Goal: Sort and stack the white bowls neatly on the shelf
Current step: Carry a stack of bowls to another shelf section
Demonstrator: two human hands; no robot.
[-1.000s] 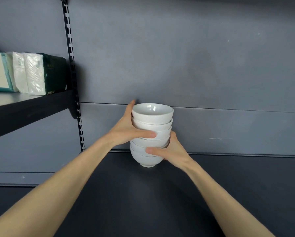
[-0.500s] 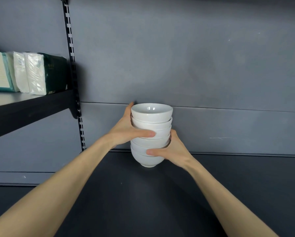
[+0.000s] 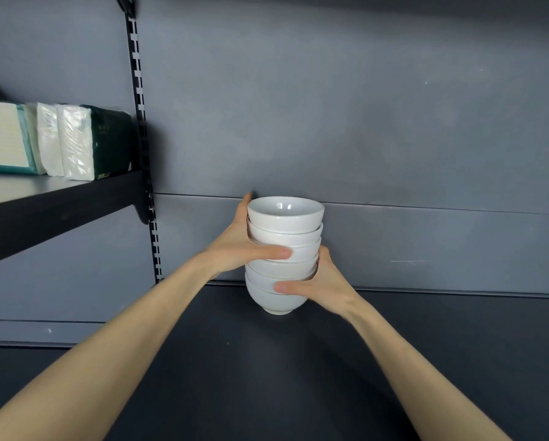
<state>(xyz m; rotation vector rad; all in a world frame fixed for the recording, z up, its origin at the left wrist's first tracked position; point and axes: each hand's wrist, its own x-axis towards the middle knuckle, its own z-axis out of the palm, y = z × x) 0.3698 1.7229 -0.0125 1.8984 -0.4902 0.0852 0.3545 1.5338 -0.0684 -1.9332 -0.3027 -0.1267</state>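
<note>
Your left hand (image 3: 235, 246) grips the stack of white bowls (image 3: 284, 237) from its left side, thumb laid flat across the front at mid-height. Your right hand (image 3: 322, 286) grips it lower down on the right, thumb pressed against the second bowl from the bottom. The stack stands upright between your two hands, its foot down at the dark shelf (image 3: 298, 377) close to the grey back panel (image 3: 362, 122). Whether its weight rests on the shelf, you cannot tell.

Most of your fingers are hidden behind the bowls. Only one left fingertip shows, just beside the top rim. About six rims can be counted, though your thumbs and palms cover part of the nesting, so the count is unsure. Only the top bowl's inside is visible.

Well to the left of your left hand, and higher, an upper shelf (image 3: 60, 205) hangs from a slotted upright (image 3: 142, 154) and carries soft packs (image 3: 76, 144) standing side by side. The leftmost is cut off by the frame edge. The dark green pack has pale printing on its face, too small to read. No other writing or brand shows.
</note>
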